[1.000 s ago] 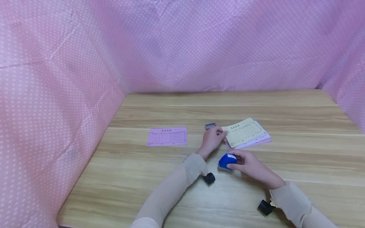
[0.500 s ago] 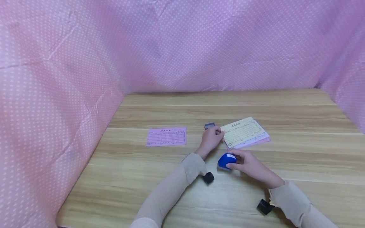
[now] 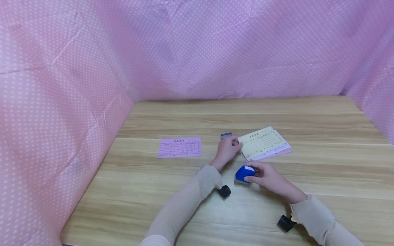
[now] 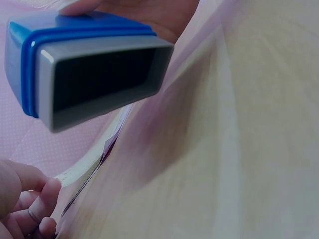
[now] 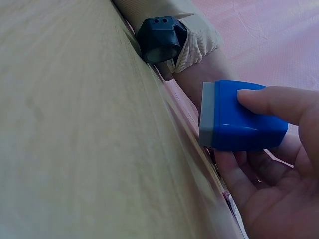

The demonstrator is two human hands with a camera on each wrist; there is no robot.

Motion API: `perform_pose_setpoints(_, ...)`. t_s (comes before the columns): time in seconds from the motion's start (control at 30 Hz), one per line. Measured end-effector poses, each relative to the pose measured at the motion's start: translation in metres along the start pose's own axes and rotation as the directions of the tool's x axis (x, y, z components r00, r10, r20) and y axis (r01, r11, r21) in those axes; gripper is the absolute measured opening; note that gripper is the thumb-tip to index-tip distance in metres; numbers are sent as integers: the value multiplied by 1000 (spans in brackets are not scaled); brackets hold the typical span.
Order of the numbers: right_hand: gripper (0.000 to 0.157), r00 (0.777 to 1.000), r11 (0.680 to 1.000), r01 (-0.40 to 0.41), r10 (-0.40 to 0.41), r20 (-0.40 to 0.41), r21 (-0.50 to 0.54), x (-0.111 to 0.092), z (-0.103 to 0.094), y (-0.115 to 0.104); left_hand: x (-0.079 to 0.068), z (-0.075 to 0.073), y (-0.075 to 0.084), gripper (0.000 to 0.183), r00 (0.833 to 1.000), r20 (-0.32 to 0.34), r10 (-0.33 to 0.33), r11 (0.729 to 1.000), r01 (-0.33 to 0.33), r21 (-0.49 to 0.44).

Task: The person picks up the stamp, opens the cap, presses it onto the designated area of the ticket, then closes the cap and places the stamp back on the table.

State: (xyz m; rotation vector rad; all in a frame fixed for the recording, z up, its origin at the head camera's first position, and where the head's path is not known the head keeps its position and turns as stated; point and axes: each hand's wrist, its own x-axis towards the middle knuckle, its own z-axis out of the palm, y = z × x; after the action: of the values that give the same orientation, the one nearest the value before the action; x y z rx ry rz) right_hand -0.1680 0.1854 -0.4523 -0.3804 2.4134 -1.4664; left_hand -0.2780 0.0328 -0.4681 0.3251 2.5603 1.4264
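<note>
A blue self-inking stamp [image 3: 245, 174] with a grey base is gripped between the thumb and fingers of my right hand [image 3: 268, 176]. It hovers above the table, and its dark underside shows in the left wrist view. My left hand [image 3: 227, 149] pinches the left edge of a yellow form slip [image 3: 261, 141], the top one of a small fanned pile. White and pink slips stick out beneath it at the lower right. Just behind the left hand lies a grey stamp cap [image 3: 226, 135], partly hidden by the fingers.
A single pink form slip [image 3: 179, 147] lies flat on the wooden table [image 3: 138, 191], left of the left hand. Black wrist cameras [image 3: 224, 191] hang at both cuffs. A pink dotted curtain [image 3: 234, 51] encloses the back and sides.
My left fingertips have drawn back slightly to the left along the yellow slip's edge. The right hand and the stamp keep nearly the same place.
</note>
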Motion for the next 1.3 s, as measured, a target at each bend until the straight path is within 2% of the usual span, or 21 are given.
perform_pose_setpoints(0.3, 40, 1000, 1000, -2, 2, -4, -10, 0, 0, -1, 1, 1, 0, 37, 1000, -7, 7, 1000, -7, 8)
perform_pose_setpoints(0.7, 43, 1000, 1000, -13, 13, 5, -21, 0, -1, -1, 0, -1, 0, 39, 1000, -8, 29, 999, -29, 16)
perform_pose_setpoints(0.87, 42, 1000, 1000, -6, 6, 8, -17, 0, -1, -1, -1, -2, 2, 40, 1000, -8, 17, 1000, -17, 7)
perform_pose_setpoints(1.3, 39, 1000, 1000, 20, -20, 12, -8, -1, -1, 0, -2, -2, 3, 21, 999, -35, 5, 996, -8, -88)
